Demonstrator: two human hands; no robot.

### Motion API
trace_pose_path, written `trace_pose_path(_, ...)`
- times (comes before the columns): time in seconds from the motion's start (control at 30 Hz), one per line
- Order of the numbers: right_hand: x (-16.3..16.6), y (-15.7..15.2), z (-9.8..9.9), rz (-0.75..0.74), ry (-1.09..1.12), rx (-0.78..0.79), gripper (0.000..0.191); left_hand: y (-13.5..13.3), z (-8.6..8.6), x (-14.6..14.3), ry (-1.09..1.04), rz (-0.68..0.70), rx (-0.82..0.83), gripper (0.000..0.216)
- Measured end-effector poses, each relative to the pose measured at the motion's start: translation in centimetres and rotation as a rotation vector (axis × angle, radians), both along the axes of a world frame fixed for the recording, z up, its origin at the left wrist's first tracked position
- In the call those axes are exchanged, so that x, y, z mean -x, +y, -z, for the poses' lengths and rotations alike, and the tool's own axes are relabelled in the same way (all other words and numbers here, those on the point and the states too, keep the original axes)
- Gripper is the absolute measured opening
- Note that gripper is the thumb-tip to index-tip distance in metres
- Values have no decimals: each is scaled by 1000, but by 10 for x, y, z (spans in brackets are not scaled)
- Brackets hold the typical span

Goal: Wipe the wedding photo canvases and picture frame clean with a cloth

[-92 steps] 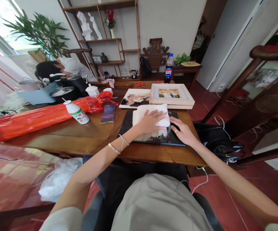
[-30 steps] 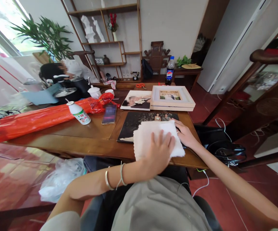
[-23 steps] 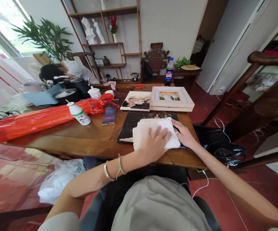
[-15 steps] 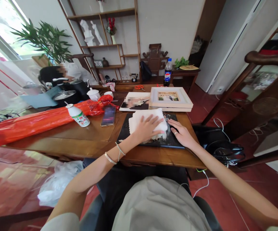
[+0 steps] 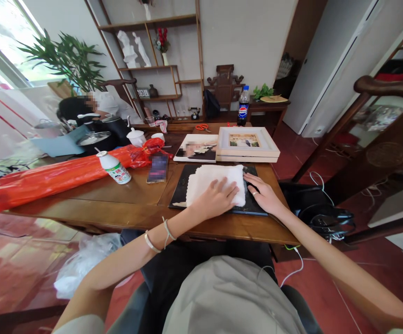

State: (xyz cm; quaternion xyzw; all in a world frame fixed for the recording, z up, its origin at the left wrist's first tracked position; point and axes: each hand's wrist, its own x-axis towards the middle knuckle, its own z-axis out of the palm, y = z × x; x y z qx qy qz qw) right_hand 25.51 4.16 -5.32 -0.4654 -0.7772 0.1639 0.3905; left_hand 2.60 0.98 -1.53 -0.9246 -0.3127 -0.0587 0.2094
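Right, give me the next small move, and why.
Probably slide the left hand and the white towel beneath it toward the left end of the dark photo panel, since that end lies uncovered and the right hand rests at the panel's right side.

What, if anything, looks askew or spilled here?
The stacked frames look slightly off: their right side seems to jut past the edge of the table. The white bottle leans in view, but the shelf unit slants too, so probably lens distortion. No spill shows around the white cloth.
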Motion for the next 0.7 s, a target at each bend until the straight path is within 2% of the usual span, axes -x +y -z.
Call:
trace_pose_path(0.1, 0, 0, 0, 10, -5, 9, 40, -18, 3, 2, -27, 23, -15, 47)
trace_pose_path(0.17, 1, 0, 0, 9, 6, 9, 40, -21, 3, 4, -57, 29, -1, 46)
trace_pose_path(0.3, 0, 0, 0, -8, 13, -1, 41, -1, 1, 6, -125, 33, 70, 45)
trace_pose_path(0.47, -1, 0, -1, -9, -6, -19, 39, 33, -6, 1, -179, -38, 128, 45)
trace_pose_path(0.6, -1, 0, -1, -5, -27, -10, 39, 41, -9, 0, -156, -23, 160, 48)
trace_pose_path(0.7, 0, 0, -2, -9, -15, -7, 39, 43, -10, 3, -123, 7, 172, 58)
